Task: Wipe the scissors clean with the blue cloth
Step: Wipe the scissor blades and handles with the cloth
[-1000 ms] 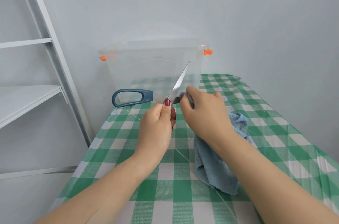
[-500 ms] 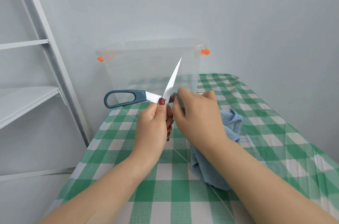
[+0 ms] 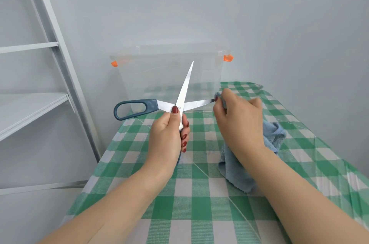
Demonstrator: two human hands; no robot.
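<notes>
**Two blades spread, one being wiped at its tip**

We work above the tabletop, a clear box behind. The cloth hangs from our right hand, which pinches a fold of it round the tip of the sideways blade. Our left hand grips the lower handle, thumb pressed by the pivot, and holds the scissors open in the air, one blade pointing up. We judge this blade's wipe is nearly done. Next the cloth should go to the upright blade, with our fingers kept off its edge.

Plain grey walls, white metal shelving at left, green-checked table.
</notes>
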